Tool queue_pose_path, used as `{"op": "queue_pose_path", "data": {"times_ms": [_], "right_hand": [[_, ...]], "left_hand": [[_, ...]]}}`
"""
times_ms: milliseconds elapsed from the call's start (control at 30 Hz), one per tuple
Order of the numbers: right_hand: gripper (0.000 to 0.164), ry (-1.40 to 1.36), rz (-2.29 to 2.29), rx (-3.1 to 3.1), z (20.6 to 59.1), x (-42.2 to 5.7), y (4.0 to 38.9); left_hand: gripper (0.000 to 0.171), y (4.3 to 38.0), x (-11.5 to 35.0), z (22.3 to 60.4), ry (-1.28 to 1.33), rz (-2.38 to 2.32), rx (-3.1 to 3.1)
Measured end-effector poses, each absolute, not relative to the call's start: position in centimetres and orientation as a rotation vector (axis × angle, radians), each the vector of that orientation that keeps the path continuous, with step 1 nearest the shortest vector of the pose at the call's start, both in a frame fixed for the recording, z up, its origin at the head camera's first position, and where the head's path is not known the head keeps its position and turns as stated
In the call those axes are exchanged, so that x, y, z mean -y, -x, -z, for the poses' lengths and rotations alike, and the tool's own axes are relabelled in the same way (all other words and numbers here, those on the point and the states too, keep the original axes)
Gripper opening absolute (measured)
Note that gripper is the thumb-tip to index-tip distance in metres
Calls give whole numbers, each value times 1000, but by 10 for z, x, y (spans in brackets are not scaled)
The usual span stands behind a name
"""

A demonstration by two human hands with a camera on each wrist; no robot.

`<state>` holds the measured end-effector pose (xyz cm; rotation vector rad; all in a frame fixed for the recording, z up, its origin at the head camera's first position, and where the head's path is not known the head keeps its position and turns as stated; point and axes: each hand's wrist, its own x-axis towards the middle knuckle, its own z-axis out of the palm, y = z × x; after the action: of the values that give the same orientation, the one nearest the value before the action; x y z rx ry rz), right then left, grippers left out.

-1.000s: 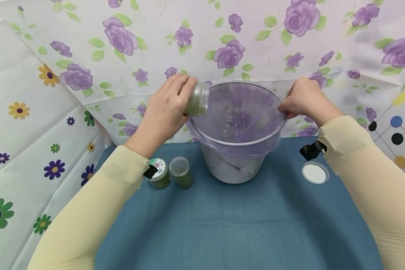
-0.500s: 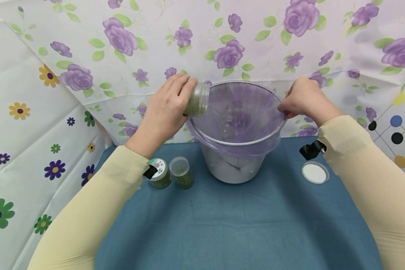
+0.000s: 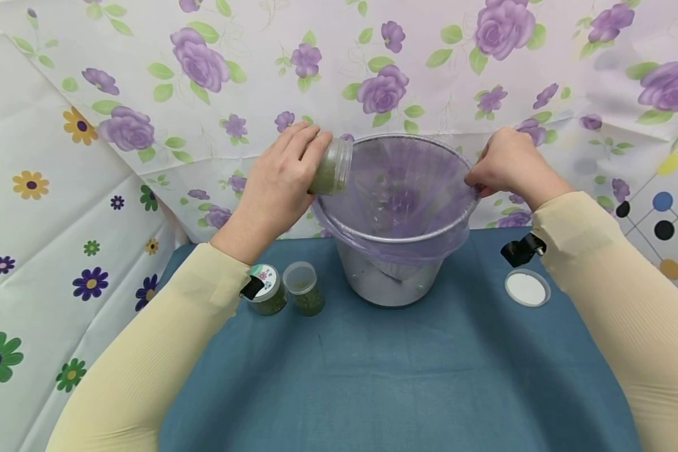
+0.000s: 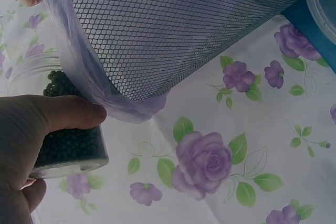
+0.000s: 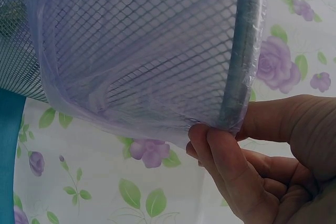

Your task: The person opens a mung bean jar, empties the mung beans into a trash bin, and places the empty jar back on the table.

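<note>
My left hand (image 3: 285, 172) grips a clear plastic jar (image 3: 332, 168), tilted on its side with its mouth at the left rim of a silver mesh wastebasket (image 3: 392, 285). Small dark green beans (image 4: 71, 145) are in the jar, as the left wrist view shows; its mouth has no lid. A thin purple plastic bag (image 3: 407, 254) lines the basket and folds over its rim. At the right side of the rim, my right hand (image 3: 511, 162) pinches the bag edge between thumb and fingers, seen close in the right wrist view.
Left of the basket stand a jar with a printed lid (image 3: 267, 295) and a second clear jar (image 3: 305, 294), both with green contents. A round white lid (image 3: 527, 288) lies to the right. Blue cloth (image 3: 395, 383) covers the table; a floral sheet (image 3: 429, 69) hangs behind.
</note>
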<state>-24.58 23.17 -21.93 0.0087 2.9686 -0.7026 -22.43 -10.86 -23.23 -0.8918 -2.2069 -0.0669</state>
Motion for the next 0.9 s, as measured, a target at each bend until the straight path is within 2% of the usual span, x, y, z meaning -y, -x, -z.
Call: {"op": "queue_pose_path", "data": {"times_ms": [900], "right_hand": [[22,-5,718,-2969,219,-231,245]], "left_hand": [[67,224,109,231,865,54,2219]]}}
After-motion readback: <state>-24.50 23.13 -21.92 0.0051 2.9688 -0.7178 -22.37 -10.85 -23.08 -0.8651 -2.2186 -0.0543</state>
